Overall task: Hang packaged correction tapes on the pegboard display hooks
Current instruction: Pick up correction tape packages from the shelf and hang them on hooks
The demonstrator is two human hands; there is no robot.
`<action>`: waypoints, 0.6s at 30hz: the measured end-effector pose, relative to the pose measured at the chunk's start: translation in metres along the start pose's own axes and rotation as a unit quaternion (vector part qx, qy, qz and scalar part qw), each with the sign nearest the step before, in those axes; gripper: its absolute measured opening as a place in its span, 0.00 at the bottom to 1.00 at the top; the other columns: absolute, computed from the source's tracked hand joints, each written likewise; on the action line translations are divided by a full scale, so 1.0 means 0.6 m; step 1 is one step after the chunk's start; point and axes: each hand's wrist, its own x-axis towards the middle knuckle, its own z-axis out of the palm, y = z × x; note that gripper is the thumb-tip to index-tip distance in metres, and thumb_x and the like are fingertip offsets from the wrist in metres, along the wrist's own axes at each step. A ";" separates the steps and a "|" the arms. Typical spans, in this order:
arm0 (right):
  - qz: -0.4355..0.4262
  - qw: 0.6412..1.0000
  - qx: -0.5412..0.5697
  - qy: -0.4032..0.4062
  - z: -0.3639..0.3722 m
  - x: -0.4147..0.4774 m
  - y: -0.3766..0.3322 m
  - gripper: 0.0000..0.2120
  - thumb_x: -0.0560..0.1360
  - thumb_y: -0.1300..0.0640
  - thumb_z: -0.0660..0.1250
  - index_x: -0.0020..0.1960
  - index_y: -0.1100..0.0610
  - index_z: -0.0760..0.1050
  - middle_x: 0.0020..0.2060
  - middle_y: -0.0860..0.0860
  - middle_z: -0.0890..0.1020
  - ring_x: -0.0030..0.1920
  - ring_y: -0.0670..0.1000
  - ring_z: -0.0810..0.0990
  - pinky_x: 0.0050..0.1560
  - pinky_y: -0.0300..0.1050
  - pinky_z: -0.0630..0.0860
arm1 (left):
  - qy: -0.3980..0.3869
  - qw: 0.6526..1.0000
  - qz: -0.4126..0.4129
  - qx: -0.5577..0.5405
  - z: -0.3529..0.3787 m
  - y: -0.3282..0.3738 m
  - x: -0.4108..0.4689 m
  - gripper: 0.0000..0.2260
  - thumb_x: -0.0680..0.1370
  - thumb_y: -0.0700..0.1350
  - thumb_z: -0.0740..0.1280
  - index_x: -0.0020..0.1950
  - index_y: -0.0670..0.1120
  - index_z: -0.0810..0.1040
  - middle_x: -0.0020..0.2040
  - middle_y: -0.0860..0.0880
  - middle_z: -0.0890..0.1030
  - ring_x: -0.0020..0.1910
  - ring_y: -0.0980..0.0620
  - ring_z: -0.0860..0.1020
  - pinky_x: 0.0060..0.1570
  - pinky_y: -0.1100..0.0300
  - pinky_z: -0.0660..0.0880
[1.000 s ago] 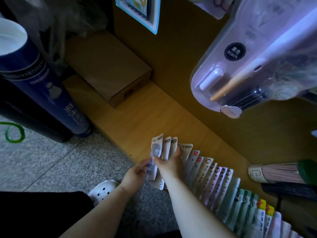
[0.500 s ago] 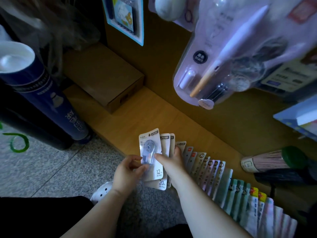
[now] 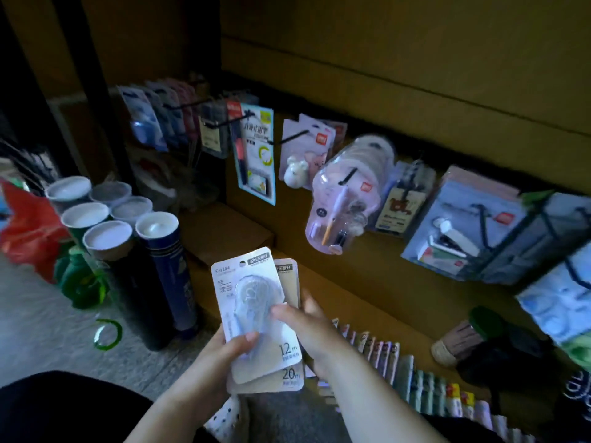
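the hanging has not started for the two correction tape packs (image 3: pixel 252 302), held fanned below the display, the left hand (image 3: pixel 220 356) pinching their lower left corner and the right hand (image 3: pixel 307 330) gripping the right edge, thumb across the blister (a long row of packs (image 3: pixel 399 362) waits on the wooden ledge (image 3: pixel 351 302)). the pegboard hooks (image 3: pixel 230 121) beyond carry other goods; it is a dim shop corner, with tall tubes (image 3: pixel 166 266) standing on the speckled floor (image 3: pixel 38 340).

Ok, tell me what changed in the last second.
The left hand and right hand lifted two correction tape packs out of the row on the ledge and now hold them raised, 12 m pack in front of the 20 m pack. The view swung up to the display hooks. The rest of the row stayed put.
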 end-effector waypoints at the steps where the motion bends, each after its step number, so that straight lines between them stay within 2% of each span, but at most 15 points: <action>1: -0.023 1.000 -0.002 -0.004 0.003 -0.016 -0.018 0.20 0.66 0.53 0.66 0.57 0.46 0.68 0.47 0.48 0.80 0.44 0.47 0.81 0.41 0.40 0.79 | -0.007 1.000 0.018 0.012 0.017 0.018 -0.013 0.47 0.43 0.55 0.81 0.61 0.46 0.74 0.51 0.42 0.84 0.45 0.45 0.83 0.38 0.54 0.81; 4: -0.102 0.995 0.005 0.013 0.008 -0.065 -0.072 0.21 0.62 0.52 0.65 0.55 0.44 0.69 0.46 0.46 0.80 0.42 0.45 0.82 0.39 0.39 0.79 | -0.029 0.995 0.077 0.057 0.071 0.069 -0.044 0.46 0.42 0.59 0.80 0.58 0.47 0.75 0.47 0.45 0.85 0.43 0.48 0.84 0.36 0.58 0.81; 6: -0.170 0.983 0.005 0.062 0.012 -0.096 -0.108 0.24 0.61 0.52 0.66 0.56 0.44 0.67 0.46 0.44 0.79 0.44 0.44 0.81 0.41 0.39 0.78 | -0.041 0.991 0.109 0.071 0.105 0.097 -0.060 0.46 0.41 0.60 0.79 0.57 0.48 0.75 0.46 0.46 0.85 0.43 0.48 0.84 0.36 0.58 0.81; 8: -0.253 0.956 -0.024 0.144 0.008 -0.128 -0.142 0.27 0.60 0.52 0.68 0.57 0.45 0.64 0.47 0.43 0.76 0.47 0.44 0.79 0.45 0.37 0.76 | -0.053 0.986 0.139 0.074 0.138 0.123 -0.070 0.42 0.44 0.57 0.80 0.56 0.48 0.76 0.45 0.45 0.85 0.42 0.48 0.84 0.34 0.59 0.80; 10: -0.315 0.924 -0.073 0.202 0.000 -0.164 -0.175 0.20 0.63 0.53 0.71 0.49 0.46 0.64 0.45 0.43 0.75 0.45 0.42 0.77 0.42 0.33 0.75 | -0.056 0.982 0.165 0.078 0.174 0.146 -0.077 0.35 0.50 0.49 0.78 0.56 0.47 0.75 0.44 0.45 0.85 0.41 0.47 0.84 0.33 0.60 0.80; 13: -0.324 0.888 -0.172 0.279 -0.027 -0.214 -0.225 0.11 0.69 0.51 0.70 0.42 0.47 0.67 0.47 0.50 0.76 0.45 0.46 0.78 0.41 0.38 0.76 | -0.045 0.973 0.204 0.100 0.227 0.177 -0.077 0.32 0.51 0.50 0.74 0.55 0.49 0.75 0.48 0.44 0.84 0.44 0.44 0.83 0.39 0.54 0.80; 16: -0.334 0.849 -0.231 0.339 -0.060 -0.251 -0.270 0.07 0.70 0.50 0.69 0.42 0.48 0.70 0.47 0.49 0.75 0.44 0.44 0.76 0.36 0.30 0.71 | -0.041 0.969 0.221 0.105 0.282 0.198 -0.069 0.30 0.53 0.50 0.74 0.54 0.49 0.75 0.51 0.42 0.82 0.49 0.42 0.81 0.47 0.48 0.78; 18: -0.352 0.832 -0.228 0.362 -0.074 -0.272 -0.290 0.08 0.71 0.51 0.68 0.42 0.46 0.67 0.45 0.49 0.76 0.41 0.44 0.76 0.31 0.27 0.69 | -0.053 0.966 0.226 0.110 0.321 0.208 -0.064 0.27 0.56 0.49 0.73 0.54 0.48 0.75 0.51 0.42 0.82 0.49 0.42 0.81 0.47 0.49 0.78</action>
